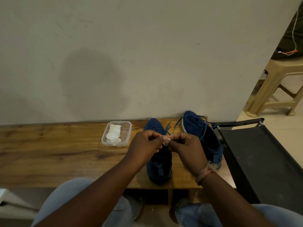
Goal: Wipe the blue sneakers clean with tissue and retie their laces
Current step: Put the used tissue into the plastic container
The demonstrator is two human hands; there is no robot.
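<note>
Left grip point(146, 145) and right grip point(185, 147) raised together, fingertips curled, pinching, nearly touching.

2 sneakers point(203, 136) on the table point(49, 153), right of the tissue container point(127, 135).

Single head-worn view, looking forward and down, close over wooden bench point(49, 153)

Bare counter point(49, 153) stretches wide to the left of the plastic tub point(116, 133). On the right, two sneakers point(203, 136) and a black rack point(262, 161) crowd passage; the wall point(131, 54) blocks the far edge.
</note>
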